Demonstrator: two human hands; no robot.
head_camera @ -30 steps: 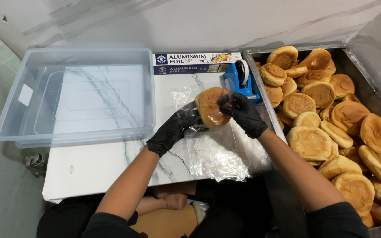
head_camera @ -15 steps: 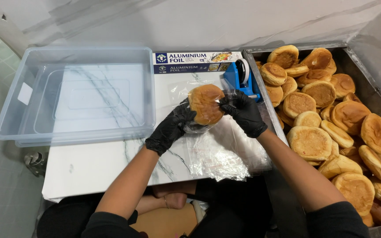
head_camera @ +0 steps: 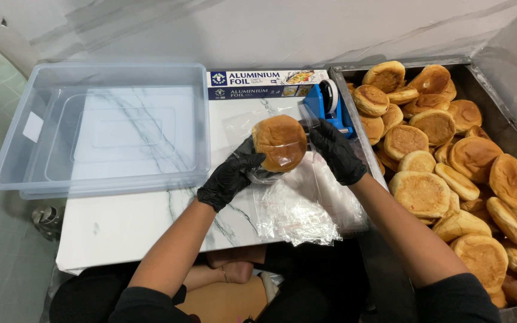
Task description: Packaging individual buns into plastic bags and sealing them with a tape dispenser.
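Note:
A round golden bun in a clear plastic bag (head_camera: 280,142) is held up over the marble table between both black-gloved hands. My left hand (head_camera: 232,175) grips the bag from below and to the left. On the bun's right side, my right hand (head_camera: 335,151) pinches the bag, close to a blue tape dispenser (head_camera: 328,106). A loose pile of clear plastic bags (head_camera: 304,202) lies on the table under the hands.
A clear empty plastic bin (head_camera: 106,128) sits on the left of the white marble table (head_camera: 133,224). A long box of foil (head_camera: 264,85) lies along the back edge. A metal tray (head_camera: 498,98) on the right holds several buns (head_camera: 444,161).
The bagged bun has been turned and lifted slightly, its domed top now facing the camera. Both hands stay on it in nearly the same spot.

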